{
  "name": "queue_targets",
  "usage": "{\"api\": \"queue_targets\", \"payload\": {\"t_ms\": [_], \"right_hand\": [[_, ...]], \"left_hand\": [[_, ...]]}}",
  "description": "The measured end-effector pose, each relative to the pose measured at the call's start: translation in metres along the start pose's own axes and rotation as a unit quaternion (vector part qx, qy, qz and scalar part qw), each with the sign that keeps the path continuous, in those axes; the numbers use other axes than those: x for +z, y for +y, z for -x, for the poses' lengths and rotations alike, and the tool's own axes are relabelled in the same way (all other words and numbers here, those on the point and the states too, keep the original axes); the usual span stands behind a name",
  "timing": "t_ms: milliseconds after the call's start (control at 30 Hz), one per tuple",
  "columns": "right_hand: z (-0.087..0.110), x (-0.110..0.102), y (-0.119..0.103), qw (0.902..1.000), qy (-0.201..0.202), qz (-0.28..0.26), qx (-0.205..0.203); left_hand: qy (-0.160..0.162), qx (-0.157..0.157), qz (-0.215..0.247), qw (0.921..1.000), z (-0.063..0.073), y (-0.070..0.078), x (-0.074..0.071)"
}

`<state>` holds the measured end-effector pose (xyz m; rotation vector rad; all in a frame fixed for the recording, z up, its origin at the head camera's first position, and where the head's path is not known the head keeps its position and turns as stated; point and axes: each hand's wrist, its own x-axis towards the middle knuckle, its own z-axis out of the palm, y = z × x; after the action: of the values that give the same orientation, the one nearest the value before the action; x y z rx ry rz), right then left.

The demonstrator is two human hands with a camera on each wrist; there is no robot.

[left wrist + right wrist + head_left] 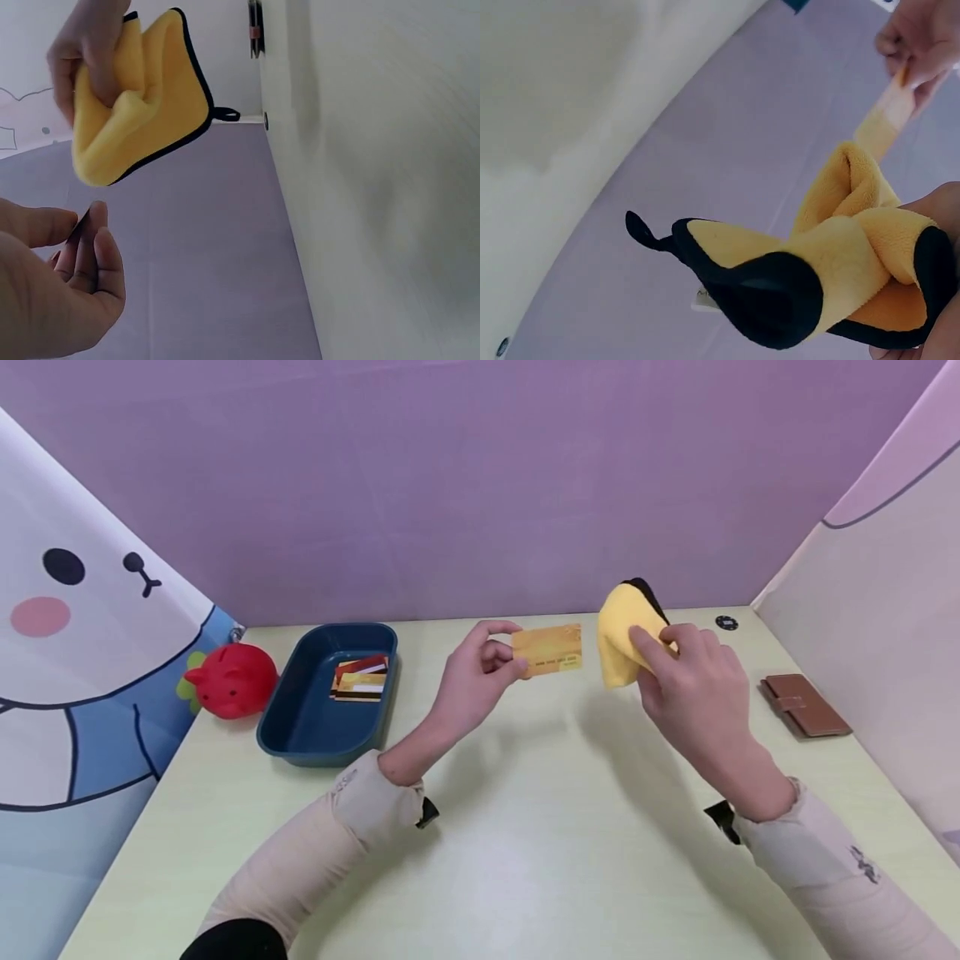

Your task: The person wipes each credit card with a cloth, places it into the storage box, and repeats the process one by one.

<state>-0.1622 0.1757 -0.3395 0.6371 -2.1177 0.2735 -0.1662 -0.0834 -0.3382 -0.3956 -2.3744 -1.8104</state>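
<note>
My left hand (480,672) pinches a gold bank card (551,649) by its left edge, thumb in front and fingers behind, above the table. In the left wrist view the card shows only as a thin dark edge between thumb and fingertips. Just to the right, my right hand (693,693) grips a bunched yellow cloth (626,631) with black edging and a small hanging loop (226,114). In the head view a narrow gap separates cloth and card. The right wrist view shows the cloth's folds overlapping the card's end (881,124).
At the left stands a dark blue tray (273,735) with several cards (360,679) in it, beside a red piggy bank (234,681). A brown wallet (813,704) and a round black chip (726,622) lie on the right. Purple fabric (480,485) hangs behind the table.
</note>
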Motion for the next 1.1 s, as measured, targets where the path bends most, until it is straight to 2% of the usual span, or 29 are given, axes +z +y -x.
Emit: {"api": "queue_targets", "payload": {"t_ms": [100, 200, 300, 567, 833, 967, 1100], "right_hand": [[-0.004, 0.000, -0.011, 0.9996, -0.001, -0.008, -0.028], [-0.007, 0.003, -0.025, 0.9981, -0.005, -0.008, -0.060], [-0.008, 0.006, -0.033, 0.9973, -0.010, -0.003, -0.072], [-0.007, 0.014, -0.024, 0.9987, -0.007, -0.015, -0.049], [-0.006, 0.013, -0.009, 0.9992, -0.030, -0.006, -0.025], [-0.004, 0.010, -0.003, 0.9994, -0.027, -0.007, -0.018], [-0.002, 0.007, -0.001, 0.9998, -0.013, -0.007, -0.012]], "left_hand": [[0.001, 0.003, -0.011, 0.9999, -0.001, 0.000, 0.002], [-0.012, 0.007, -0.011, 0.9998, 0.000, 0.002, 0.006], [-0.021, 0.009, -0.004, 0.9997, 0.002, 0.004, 0.007], [-0.014, 0.010, 0.007, 0.9998, 0.011, 0.003, -0.004], [0.005, 0.033, -0.065, 0.9973, 0.017, -0.002, -0.019], [-0.011, 0.030, -0.070, 0.9971, 0.018, -0.002, -0.025], [0.011, 0.026, -0.063, 0.9976, 0.015, -0.003, -0.027]]}}
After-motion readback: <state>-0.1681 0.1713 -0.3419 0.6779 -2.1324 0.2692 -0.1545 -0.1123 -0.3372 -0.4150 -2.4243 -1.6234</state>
